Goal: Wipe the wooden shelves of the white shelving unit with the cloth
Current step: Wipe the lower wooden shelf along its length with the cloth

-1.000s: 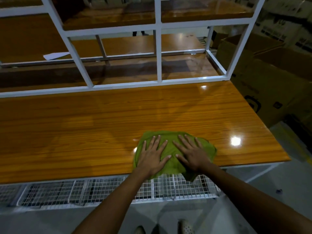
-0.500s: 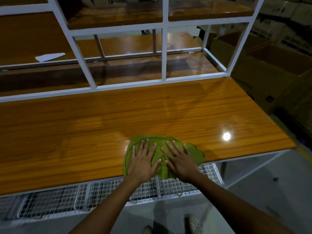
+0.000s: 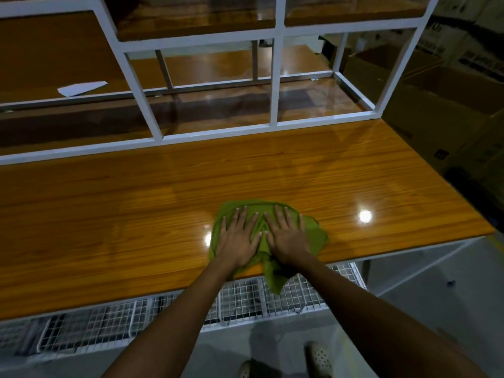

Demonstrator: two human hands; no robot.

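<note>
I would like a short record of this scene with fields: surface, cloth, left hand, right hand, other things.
surface: glossy wooden shelf in a white frame
cloth: green cloth, spread near the front edge, one corner hanging over it
left hand: left hand flat on the cloth, fingers spread
right hand: right hand flat on the cloth, beside the left
other things: white paper on a rear shelf; wire mesh below

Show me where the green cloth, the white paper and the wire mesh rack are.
green cloth (image 3: 313,233): head view, bare right part beside the hands.
white paper (image 3: 81,88): head view, its middle, on a rear shelf.
wire mesh rack (image 3: 109,326): head view, grid under the front shelf.
</note>
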